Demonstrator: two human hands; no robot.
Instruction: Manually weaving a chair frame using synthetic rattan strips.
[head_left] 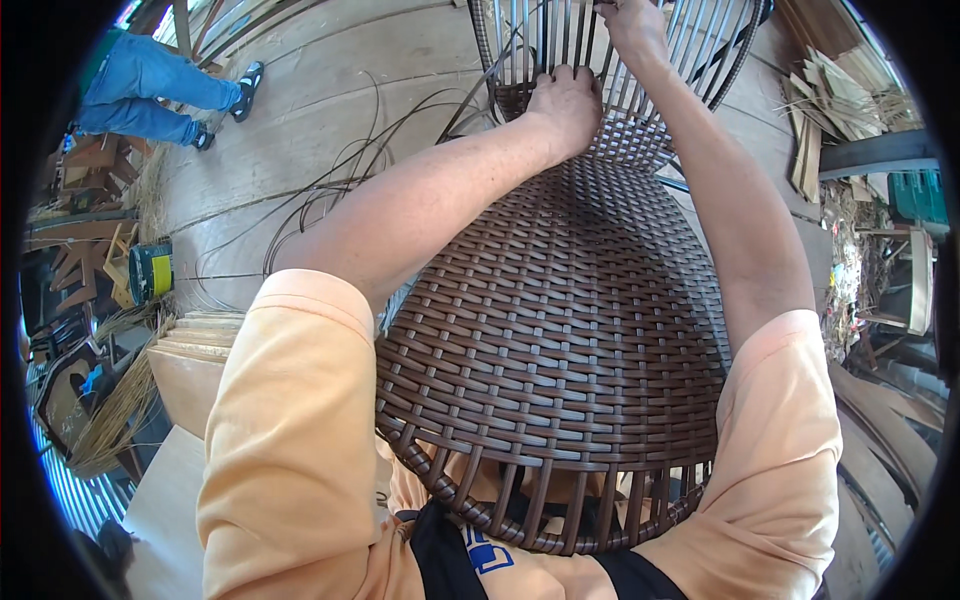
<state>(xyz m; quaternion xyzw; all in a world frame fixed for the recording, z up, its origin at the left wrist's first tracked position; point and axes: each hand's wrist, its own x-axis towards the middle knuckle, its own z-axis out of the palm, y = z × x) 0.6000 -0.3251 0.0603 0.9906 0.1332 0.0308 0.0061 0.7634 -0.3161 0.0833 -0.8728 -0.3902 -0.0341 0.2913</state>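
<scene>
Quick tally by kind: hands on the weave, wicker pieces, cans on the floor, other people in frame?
Hands on the weave: 2, left hand and right hand
Brown woven wicker frame: 1
Green and yellow can: 1
Other person, in blue trousers: 1
Total: 5

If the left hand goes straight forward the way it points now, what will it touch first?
The left hand already rests on the woven brown chair; straight on, it would probably meet the upright spokes just ahead.
</scene>
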